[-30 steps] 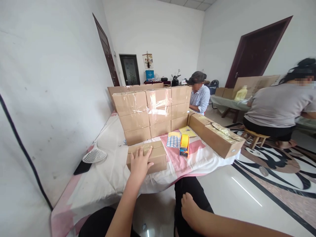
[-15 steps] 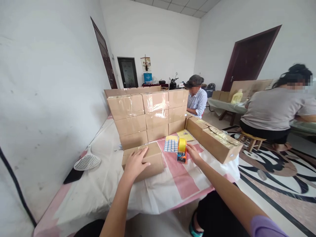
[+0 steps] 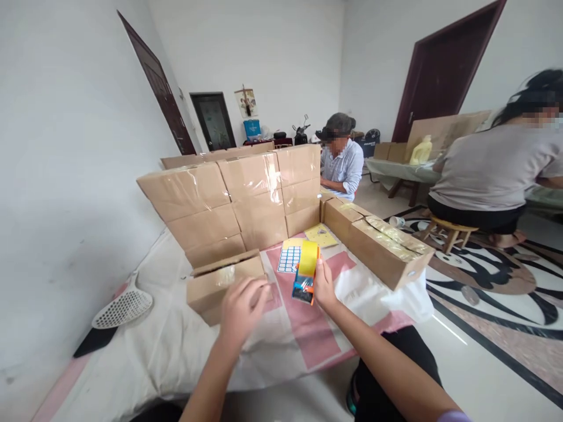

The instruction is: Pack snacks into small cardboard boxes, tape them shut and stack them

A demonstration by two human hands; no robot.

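My right hand (image 3: pixel 324 285) grips an orange and blue tape dispenser (image 3: pixel 304 272) with a yellow roll, held just above the pink and white cloth. My left hand (image 3: pixel 243 308) hovers at the near right end of a small brown cardboard box (image 3: pixel 215 282); its fingers are blurred and slightly curled, holding nothing I can make out. The box's top flap stands a little ajar. A sheet of blue and white labels (image 3: pixel 288 258) and a yellow card (image 3: pixel 321 235) lie just behind the dispenser.
A wall of taped cartons (image 3: pixel 240 199) stands behind, with long cartons (image 3: pixel 382 246) on the right. A white mesh swatter (image 3: pixel 124 305) and a dark phone (image 3: pixel 94 342) lie at left. Two people sit at another table (image 3: pixel 398 170) beyond.
My right hand came up from my lap, reached the tape dispenser and took hold of it. My left hand slid off the box top to its near end. The view moved closer.
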